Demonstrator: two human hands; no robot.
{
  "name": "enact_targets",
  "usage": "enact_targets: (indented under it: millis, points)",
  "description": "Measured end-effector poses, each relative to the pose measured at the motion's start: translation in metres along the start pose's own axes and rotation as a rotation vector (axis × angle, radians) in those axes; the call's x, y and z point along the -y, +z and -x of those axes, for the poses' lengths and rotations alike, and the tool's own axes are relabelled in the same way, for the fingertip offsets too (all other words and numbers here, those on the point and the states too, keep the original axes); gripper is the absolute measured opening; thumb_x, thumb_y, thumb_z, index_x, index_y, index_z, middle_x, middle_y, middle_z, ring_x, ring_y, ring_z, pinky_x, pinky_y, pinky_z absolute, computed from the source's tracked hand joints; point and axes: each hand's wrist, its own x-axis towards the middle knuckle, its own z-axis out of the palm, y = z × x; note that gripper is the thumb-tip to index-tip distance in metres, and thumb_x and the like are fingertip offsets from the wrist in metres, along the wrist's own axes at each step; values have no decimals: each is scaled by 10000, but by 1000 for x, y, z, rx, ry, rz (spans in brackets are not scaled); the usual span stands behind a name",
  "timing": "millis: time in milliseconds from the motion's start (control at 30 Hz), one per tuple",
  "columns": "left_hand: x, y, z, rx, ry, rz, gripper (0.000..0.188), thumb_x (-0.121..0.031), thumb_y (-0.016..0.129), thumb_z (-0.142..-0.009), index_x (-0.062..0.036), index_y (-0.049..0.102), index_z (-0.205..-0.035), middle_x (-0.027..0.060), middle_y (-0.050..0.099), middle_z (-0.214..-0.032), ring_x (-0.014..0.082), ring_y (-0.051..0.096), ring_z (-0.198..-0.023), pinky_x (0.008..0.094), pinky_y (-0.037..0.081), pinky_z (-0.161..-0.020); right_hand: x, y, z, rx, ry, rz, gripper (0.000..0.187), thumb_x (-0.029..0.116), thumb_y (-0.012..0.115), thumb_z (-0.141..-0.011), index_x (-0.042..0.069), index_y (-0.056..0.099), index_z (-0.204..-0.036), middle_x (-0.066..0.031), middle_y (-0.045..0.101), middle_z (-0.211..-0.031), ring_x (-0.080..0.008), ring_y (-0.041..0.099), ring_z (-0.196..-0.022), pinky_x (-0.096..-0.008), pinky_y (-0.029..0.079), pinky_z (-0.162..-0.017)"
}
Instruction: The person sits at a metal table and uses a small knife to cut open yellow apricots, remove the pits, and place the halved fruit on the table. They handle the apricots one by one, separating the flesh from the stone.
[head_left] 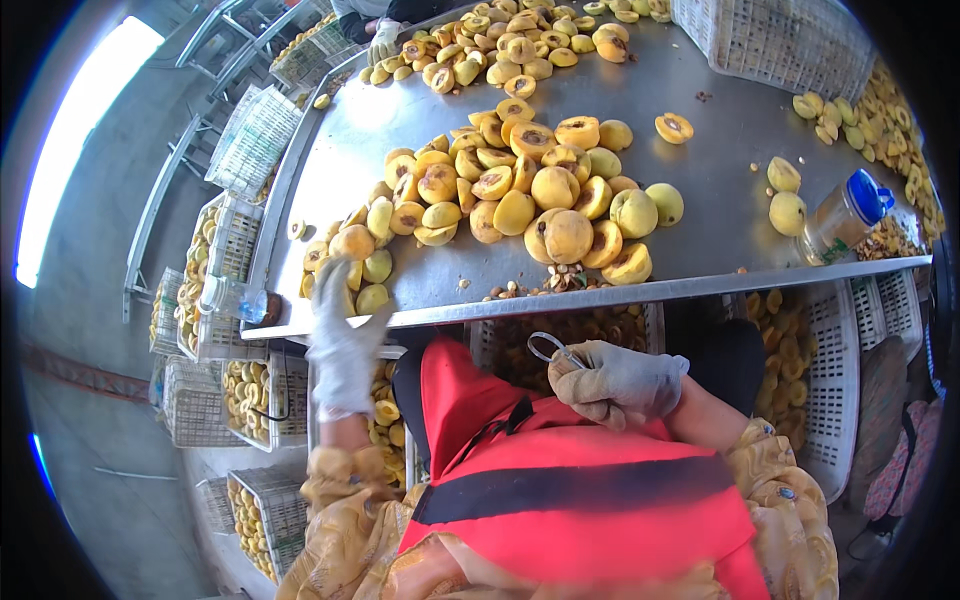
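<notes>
My gloved left hand reaches over the front edge of the metal table, fingers stretched and thumb apart. Its fingertips are at the yellow peach halves at the pile's left end; whether they touch is unclear. In front of the red apron, my gloved right hand is closed around a loop-ended metal pitting tool, the loop pointing left. The main pile of peaches lies mid-table, mostly cut halves, some with brown hollows. Several loose pits lie by the front edge.
A blue-lidded clear bottle tilts at the right. White crates stand at the table's far right, with others full of peach halves at left and below. Another person's gloved hand is at the far pile.
</notes>
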Motion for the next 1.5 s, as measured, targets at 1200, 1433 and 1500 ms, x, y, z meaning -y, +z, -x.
enact_targets:
  millis: [1200,1433,1500]
  points:
    - [-112,74,37,148,-287,1703,613,-171,685,-819,-56,394,-1346,146,508,-1284,257,512,-1197,375,408,-1034,41,53,-20,-677,-238,682,253,206,556,-889,18,538,-1056,-220,624,-768,-373,644,-745,-440,509,-699]
    - [-119,78,43,38,-195,1526,534,-153,658,-843,-25,435,-1311,130,502,-1292,229,523,-1163,355,457,-974,-11,22,-69,-757,-885,887,285,222,539,-907,-5,500,-1074,-186,603,-694,-285,594,-499,-393,481,-421]
    - [-116,78,36,105,-208,1452,489,-176,655,-850,-15,473,-1275,125,540,-1240,223,557,-1109,347,486,-931,-19,14,-85,-790,-1219,959,247,226,527,-913,-3,507,-1005,-132,561,-623,-207,540,-407,-348,435,-331]
